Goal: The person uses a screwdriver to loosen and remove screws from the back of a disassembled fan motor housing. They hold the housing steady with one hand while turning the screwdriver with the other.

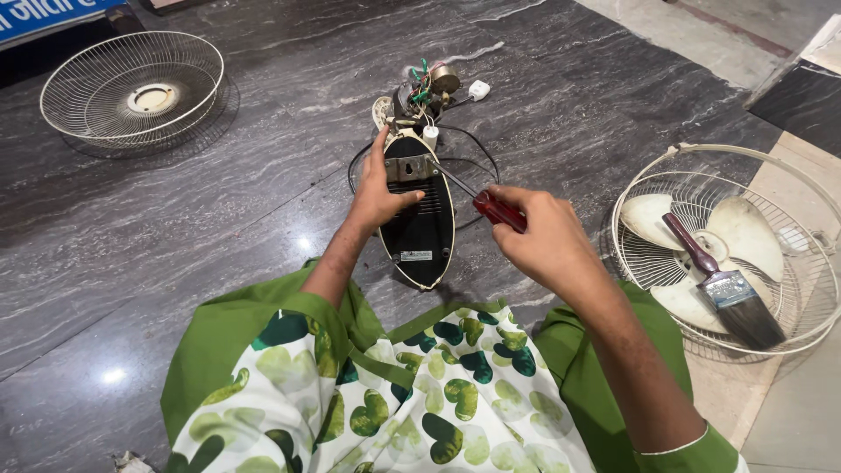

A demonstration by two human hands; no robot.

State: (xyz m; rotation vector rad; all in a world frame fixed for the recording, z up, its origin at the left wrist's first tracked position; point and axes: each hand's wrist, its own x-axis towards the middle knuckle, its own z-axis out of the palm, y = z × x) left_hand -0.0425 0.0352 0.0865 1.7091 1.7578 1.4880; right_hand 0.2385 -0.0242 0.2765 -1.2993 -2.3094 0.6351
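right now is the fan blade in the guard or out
In: the cream fan blade lies inside the wire guard, with a paintbrush on top.

screwdriver handle hidden in grip, blue sign cut off — top edge

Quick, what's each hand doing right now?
Left hand: closed on the fan motor housing, steadying it.
Right hand: closed on a red-handled screwdriver, tip at the housing.
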